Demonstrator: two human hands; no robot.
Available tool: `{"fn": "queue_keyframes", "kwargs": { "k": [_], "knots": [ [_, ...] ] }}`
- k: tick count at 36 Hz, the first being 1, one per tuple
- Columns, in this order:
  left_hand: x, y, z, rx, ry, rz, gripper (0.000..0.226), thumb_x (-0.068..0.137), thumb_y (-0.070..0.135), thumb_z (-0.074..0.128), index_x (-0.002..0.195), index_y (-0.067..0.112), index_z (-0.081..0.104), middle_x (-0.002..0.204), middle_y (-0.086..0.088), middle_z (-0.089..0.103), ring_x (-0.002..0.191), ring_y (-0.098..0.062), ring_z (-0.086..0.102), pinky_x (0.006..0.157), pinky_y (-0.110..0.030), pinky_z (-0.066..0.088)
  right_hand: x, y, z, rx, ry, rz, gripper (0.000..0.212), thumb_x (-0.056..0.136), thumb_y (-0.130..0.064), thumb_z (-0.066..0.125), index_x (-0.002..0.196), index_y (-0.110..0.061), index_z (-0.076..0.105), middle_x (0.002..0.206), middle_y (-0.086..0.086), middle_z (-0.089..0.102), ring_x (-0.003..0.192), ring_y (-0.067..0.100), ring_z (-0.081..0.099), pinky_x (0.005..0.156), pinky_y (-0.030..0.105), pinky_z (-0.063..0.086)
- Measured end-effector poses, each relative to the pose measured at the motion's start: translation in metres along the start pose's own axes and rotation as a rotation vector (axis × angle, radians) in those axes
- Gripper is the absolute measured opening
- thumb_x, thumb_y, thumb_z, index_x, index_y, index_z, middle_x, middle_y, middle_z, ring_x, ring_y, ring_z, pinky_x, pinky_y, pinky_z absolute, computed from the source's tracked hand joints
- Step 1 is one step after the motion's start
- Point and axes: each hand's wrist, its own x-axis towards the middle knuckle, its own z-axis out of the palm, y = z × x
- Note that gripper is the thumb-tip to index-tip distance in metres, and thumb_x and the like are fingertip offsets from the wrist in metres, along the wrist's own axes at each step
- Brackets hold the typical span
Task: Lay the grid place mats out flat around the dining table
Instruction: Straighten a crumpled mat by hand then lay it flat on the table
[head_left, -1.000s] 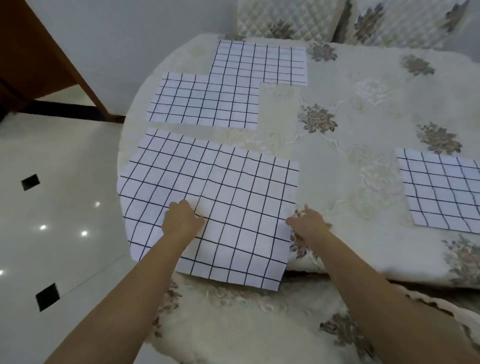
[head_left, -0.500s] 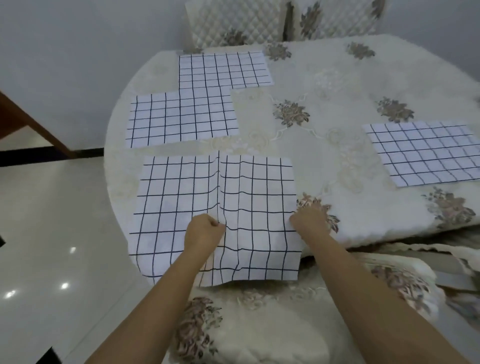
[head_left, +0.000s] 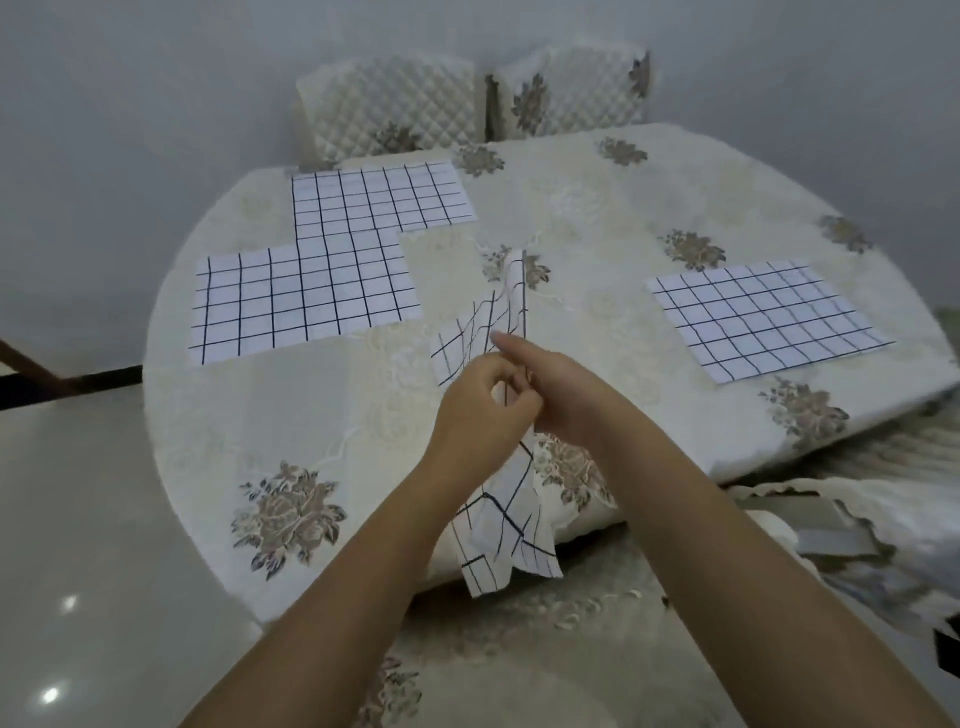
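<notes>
A white place mat with a black grid (head_left: 498, 514) is bunched up and lifted off the round dining table (head_left: 332, 415), its ends sticking out above and below my hands. My left hand (head_left: 480, 410) grips the crumpled mat at its middle. My right hand (head_left: 558, 384) pinches the same mat from the right, one finger stretched out. Three more grid mats lie flat: one at the far left (head_left: 306, 301), one overlapping it at the back (head_left: 379, 200), one at the right (head_left: 769, 319).
The table wears a cream floral cloth. Two quilted chair backs (head_left: 395, 109) stand against the wall behind it. A cushioned chair seat (head_left: 519, 649) sits right below my arms. Glossy tiled floor (head_left: 78, 519) lies to the left.
The near mat lay flat under both hands; now both hands have gathered it into a bunch and raised it above the table. The view has shifted right.
</notes>
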Motion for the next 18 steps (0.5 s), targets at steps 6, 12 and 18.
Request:
{"fn": "queue_keyframes", "kwargs": {
  "k": [6, 12, 18],
  "knots": [
    [-0.001, 0.008, 0.002, 0.052, -0.030, 0.094, 0.015, 0.084, 0.016, 0.058, 0.070, 0.021, 0.055, 0.079, 0.007, 0.060, 0.065, 0.001, 0.051, 0.061, -0.015, 0.037, 0.007, -0.013, -0.001, 0.048, 0.169, -0.051, 0.026, 0.086, -0.014, 0.057, 0.063, -0.007, 0.048, 0.043, 0.001, 0.040, 0.039, 0.013, 0.038, 0.047, 0.026, 0.030],
    [0.003, 0.001, -0.016, -0.076, 0.163, 0.133, 0.010, 0.080, 0.029, 0.053, 0.083, 0.027, 0.062, 0.100, 0.013, 0.066, 0.096, -0.003, 0.060, 0.083, -0.017, 0.047, 0.004, -0.023, -0.015, 0.443, 0.027, -0.121, 0.021, 0.092, -0.004, 0.043, 0.105, 0.006, 0.057, 0.089, 0.023, 0.064, 0.069, 0.026, 0.067, 0.060, 0.031, 0.057],
    [0.014, -0.029, -0.031, 0.034, 0.331, 0.071, 0.013, 0.088, 0.010, 0.053, 0.093, 0.021, 0.058, 0.102, 0.008, 0.056, 0.093, 0.006, 0.050, 0.075, 0.000, 0.034, 0.010, -0.003, -0.054, 0.586, 0.264, -0.056, 0.022, 0.092, -0.006, 0.047, 0.112, -0.002, 0.053, 0.093, 0.015, 0.065, 0.080, 0.030, 0.063, 0.066, 0.043, 0.055]
  ]
}}
